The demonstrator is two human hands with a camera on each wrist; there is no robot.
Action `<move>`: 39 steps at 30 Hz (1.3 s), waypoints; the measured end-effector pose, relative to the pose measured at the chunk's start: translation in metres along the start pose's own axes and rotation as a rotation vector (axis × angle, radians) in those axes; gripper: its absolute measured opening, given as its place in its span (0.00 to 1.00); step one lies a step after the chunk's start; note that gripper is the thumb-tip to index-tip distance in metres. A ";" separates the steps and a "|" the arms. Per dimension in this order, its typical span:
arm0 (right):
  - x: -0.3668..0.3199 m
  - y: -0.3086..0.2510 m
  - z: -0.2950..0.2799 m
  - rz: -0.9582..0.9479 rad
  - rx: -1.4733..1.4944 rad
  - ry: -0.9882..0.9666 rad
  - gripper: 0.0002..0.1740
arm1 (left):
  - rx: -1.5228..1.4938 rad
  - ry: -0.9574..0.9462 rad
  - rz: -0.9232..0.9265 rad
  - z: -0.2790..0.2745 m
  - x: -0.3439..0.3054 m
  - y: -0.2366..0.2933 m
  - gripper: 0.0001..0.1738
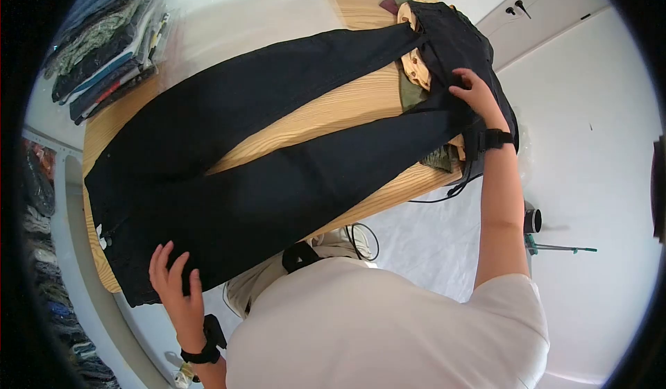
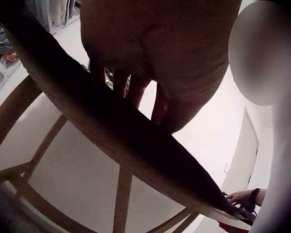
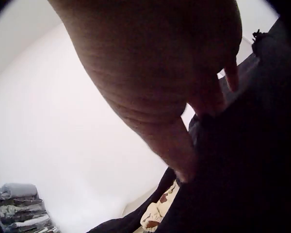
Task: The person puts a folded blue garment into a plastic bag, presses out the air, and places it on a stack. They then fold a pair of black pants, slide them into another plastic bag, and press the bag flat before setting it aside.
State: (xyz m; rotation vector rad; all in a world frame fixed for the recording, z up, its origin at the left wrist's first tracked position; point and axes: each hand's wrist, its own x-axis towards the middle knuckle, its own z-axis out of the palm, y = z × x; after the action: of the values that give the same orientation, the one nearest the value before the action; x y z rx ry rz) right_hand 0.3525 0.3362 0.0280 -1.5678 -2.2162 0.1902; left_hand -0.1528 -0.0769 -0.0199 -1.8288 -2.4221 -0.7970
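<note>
Left fingers (image 1: 158,261) flat on black trousers (image 1: 277,181)

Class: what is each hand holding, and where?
Right hand grips the dark trousers near a leg end; left hand only rests flat on them.

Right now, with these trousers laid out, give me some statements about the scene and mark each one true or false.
1. Dark trousers lie spread across a wooden table. True.
2. The left hand is lifted clear of the trousers. False: its fingers lie flat on them.
3. The right hand touches the trousers at the other end. True.
4. The two legs are folded together. False: they lie apart, with bare wood between them.
</note>
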 end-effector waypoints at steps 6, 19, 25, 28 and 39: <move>0.010 -0.007 -0.017 0.073 0.021 -0.160 0.11 | -0.101 -0.213 0.122 0.008 0.007 0.032 0.19; -0.031 0.069 -0.012 0.458 -0.238 0.292 0.33 | -0.109 0.056 0.046 -0.007 -0.016 -0.015 0.10; -0.070 0.075 -0.011 0.672 -0.249 0.171 0.36 | -0.308 0.370 -1.023 -0.001 -0.093 -0.101 0.31; -0.076 0.086 -0.004 0.590 -0.117 0.163 0.35 | -1.283 0.190 -1.078 -0.002 -0.090 -0.092 0.29; -0.075 0.051 -0.011 0.453 0.115 0.005 0.23 | -1.708 0.470 -0.745 -0.003 -0.073 -0.089 0.19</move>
State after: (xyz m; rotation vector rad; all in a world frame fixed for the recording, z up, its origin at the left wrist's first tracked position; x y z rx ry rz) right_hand 0.4217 0.2839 0.0010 -1.9760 -1.7799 0.4345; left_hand -0.2106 -0.1606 -0.0732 -0.1607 -1.8176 -3.3963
